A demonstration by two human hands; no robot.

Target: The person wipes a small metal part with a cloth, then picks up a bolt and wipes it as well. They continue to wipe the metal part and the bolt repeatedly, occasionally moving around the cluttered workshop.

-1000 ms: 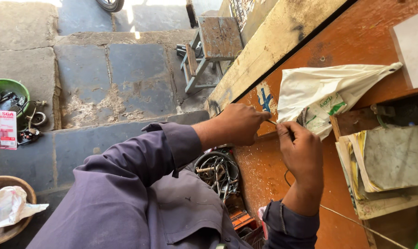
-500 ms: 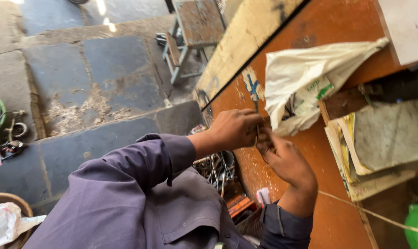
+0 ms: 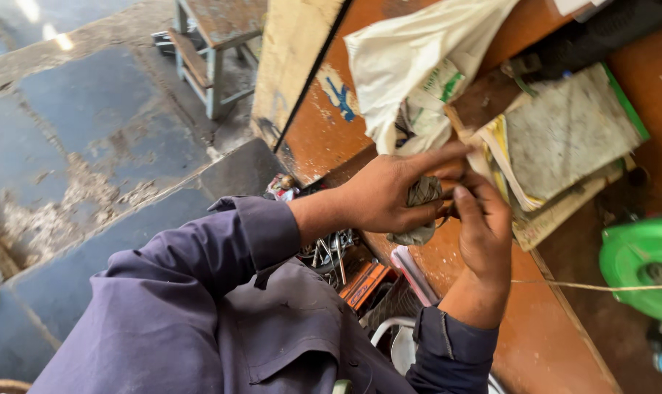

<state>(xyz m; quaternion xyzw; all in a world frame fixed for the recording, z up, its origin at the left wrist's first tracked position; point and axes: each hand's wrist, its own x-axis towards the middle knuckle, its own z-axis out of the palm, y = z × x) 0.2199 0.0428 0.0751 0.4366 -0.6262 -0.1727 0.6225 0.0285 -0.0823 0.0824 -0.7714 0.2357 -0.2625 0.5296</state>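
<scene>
Left hand [image 3: 386, 197]: over the near edge of the orange desk [image 3: 535, 335], forefinger stretched out to the right, remaining fingers [image 3: 426, 215] curled about a small grey wad [image 3: 418, 208] of cloth or cord; which it is cannot be told from this view.

Right hand [image 3: 484, 233]: just right of the left, touching it, fingers bent onto the same wad at its right side. Both arms in purple sleeves.

Grey wad: held between the two hands, above the desk edge, part of it hanging below the left palm.

White plastic bag [image 3: 411, 58]: on the desk, far side of the hands, crumpled.

Stack of worn papers [image 3: 564, 138]: right of the hands, on the desk, with a dark wooden strip [image 3: 484, 102] across its far left corner.

Green round dish [image 3: 641, 266]: far right; a thin string [image 3: 594, 286] runs over it.

Wooden stool [image 3: 218, 44]: on the stone floor [image 3: 90, 146], far left.
</scene>
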